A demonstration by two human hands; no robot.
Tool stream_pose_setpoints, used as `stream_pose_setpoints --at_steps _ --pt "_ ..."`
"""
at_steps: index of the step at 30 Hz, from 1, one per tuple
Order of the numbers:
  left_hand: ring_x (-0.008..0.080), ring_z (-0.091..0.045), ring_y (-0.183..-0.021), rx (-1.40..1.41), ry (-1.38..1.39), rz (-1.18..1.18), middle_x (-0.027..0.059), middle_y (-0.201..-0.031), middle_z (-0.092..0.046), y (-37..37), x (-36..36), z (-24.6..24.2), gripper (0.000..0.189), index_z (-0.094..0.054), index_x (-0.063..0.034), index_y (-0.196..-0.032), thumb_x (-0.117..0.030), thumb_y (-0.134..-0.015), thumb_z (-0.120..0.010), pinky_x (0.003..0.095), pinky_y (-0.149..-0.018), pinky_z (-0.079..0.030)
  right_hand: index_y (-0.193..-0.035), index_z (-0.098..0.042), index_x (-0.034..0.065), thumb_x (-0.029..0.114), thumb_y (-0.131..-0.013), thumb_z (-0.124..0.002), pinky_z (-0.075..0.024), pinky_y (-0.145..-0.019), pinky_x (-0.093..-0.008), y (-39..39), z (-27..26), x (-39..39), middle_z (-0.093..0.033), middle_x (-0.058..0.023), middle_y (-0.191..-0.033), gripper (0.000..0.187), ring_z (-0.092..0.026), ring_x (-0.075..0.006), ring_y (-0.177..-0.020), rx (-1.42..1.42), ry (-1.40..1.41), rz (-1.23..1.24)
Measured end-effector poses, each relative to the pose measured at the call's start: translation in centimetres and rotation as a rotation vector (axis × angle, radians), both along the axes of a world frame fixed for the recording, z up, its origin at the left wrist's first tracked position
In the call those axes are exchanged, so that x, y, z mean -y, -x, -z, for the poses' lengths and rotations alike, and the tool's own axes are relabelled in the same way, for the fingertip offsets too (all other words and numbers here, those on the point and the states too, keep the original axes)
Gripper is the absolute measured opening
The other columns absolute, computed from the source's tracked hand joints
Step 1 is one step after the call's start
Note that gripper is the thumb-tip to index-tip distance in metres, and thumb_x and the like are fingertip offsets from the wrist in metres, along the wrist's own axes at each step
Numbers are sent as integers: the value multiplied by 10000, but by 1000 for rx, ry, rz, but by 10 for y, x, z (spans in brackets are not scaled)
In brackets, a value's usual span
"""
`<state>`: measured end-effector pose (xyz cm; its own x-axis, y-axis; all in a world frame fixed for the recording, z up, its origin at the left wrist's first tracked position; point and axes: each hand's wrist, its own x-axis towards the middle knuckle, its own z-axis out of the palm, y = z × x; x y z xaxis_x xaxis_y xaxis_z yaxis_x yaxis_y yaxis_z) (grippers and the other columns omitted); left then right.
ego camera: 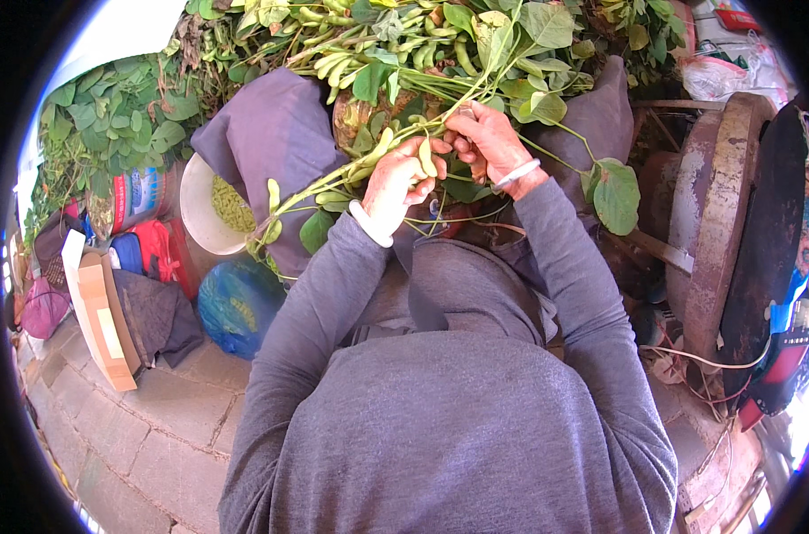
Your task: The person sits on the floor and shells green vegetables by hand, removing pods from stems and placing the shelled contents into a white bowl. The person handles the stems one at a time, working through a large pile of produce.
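Observation:
A cut soybean plant (351,167) with green pods lies slantwise across my lap, its stems running up to the right. My left hand (399,177) is closed at its stem, with a plump green soybean pod (426,157) at the thumb and fingers. Just to the right, my right hand (490,141) grips the stem between thumb and bent fingers; its fingertips are partly hidden. Each wrist wears a pale bangle. A broad soybean leaf (616,197) hangs right of my right forearm.
Piled soybean plants (404,40) lie beyond my knees. At left stand a white bowl (194,200) of green beans or pods, a blue plastic bag (234,307), a printed bucket (144,193) and a cardboard box (104,320). A rusty metal wheel-like frame (718,220) stands close at right, near a loose cable (705,362).

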<state>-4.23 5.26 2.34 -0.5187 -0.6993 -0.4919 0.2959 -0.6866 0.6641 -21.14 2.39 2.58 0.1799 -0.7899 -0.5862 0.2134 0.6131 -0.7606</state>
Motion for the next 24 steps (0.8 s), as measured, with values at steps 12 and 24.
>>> stream_pose_setpoints --at_steps 12,24 --pt "36 -448 -621 136 -119 -199 -22 -782 -543 12 -15 14 188 -589 -16 -994 -161 -875 -575 154 -498 -353 -860 -549 16 144 -853 -614 -337 -419 -186 -23 0 -57 -526 -11 -647 144 -419 -44 -472 -165 211 216" --pt "42 -465 -659 175 -122 -247 -18 -798 -537 15 -14 11 204 -577 -11 -985 -164 -853 -606 157 -533 -376 -1011 -573 -34 106 -877 -520 -436 -526 -250 -12 -10 -73 -598 -68 -712 201 -528 -114 -566 -486 458 -80"
